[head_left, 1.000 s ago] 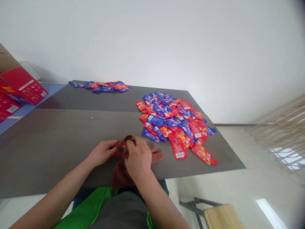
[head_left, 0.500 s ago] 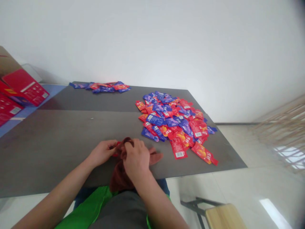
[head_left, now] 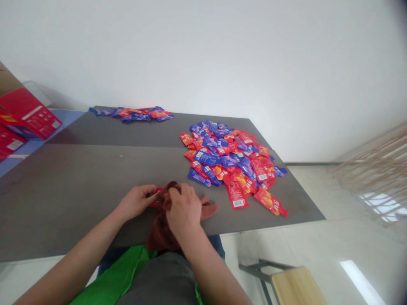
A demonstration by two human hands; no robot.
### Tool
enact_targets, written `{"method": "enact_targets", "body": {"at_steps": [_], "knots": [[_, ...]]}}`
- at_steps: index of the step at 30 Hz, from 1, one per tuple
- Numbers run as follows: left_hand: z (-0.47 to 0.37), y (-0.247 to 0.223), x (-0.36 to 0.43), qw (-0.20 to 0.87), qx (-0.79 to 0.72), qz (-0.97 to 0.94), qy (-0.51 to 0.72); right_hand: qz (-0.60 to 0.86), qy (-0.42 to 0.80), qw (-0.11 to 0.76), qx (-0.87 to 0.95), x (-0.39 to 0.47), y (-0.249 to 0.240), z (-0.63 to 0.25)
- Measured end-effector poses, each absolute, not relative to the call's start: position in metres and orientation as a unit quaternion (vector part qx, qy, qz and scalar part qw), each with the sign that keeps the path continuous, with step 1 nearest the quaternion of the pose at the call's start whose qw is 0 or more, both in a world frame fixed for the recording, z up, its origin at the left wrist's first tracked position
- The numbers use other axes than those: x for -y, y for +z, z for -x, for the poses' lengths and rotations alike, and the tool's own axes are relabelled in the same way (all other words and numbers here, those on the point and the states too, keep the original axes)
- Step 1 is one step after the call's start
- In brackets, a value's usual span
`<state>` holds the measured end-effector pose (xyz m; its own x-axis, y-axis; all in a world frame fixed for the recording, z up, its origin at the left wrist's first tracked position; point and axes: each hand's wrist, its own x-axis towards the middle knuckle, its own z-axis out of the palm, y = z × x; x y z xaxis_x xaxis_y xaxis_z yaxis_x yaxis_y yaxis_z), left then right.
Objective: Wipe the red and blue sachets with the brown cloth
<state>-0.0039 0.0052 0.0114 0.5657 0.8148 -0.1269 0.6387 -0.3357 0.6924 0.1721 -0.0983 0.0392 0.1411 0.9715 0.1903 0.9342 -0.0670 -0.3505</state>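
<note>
A brown cloth is bunched at the near edge of the grey table, part of it hanging over the edge. My right hand is closed on the cloth from above. My left hand pinches a red sachet, most of which is hidden under the cloth and fingers. Just beyond my right hand lies a wide heap of red and purple-blue sachets, several of them overlapping.
At the far left of the table lies a smaller row of sachets. Red cardboard boxes stand on a blue surface at the left. A wooden-topped stool is on the floor at the lower right, and a white wall rises behind.
The view has shifted slightly. Both hands stay at the cloth, with my right hand and the cloth moving only a little; the heap looks the same.
</note>
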Motion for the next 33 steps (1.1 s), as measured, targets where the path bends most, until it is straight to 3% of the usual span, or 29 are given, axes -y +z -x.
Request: {"method": "enact_targets", "body": {"at_steps": [3,9,15,18,23,29,33], "knots": [[0.003,0.012,-0.004,0.343,-0.446,-0.818,0.119,0.723,0.072,0.168,0.666,0.096,0.031,-0.158],[0.003,0.013,-0.003,0.322,-0.449,-0.825,0.121,0.814,0.033,0.119,0.567,0.11,0.025,-0.222],[0.003,0.013,-0.004,0.351,-0.448,-0.813,0.122,0.733,0.033,0.187,0.653,0.102,0.039,-0.179],[0.003,0.013,-0.004,0.353,-0.444,-0.816,0.113,0.723,0.063,0.168,0.667,0.101,0.031,-0.165],[0.002,0.011,-0.005,0.318,-0.446,-0.829,0.115,0.81,0.038,0.124,0.572,0.111,0.024,-0.216],[0.002,0.014,-0.004,0.351,-0.451,-0.811,0.129,0.728,0.053,0.2,0.653,0.1,0.042,-0.18],[0.001,0.015,-0.003,0.338,-0.443,-0.822,0.116,0.725,0.077,0.174,0.662,0.099,0.033,-0.159]]}}
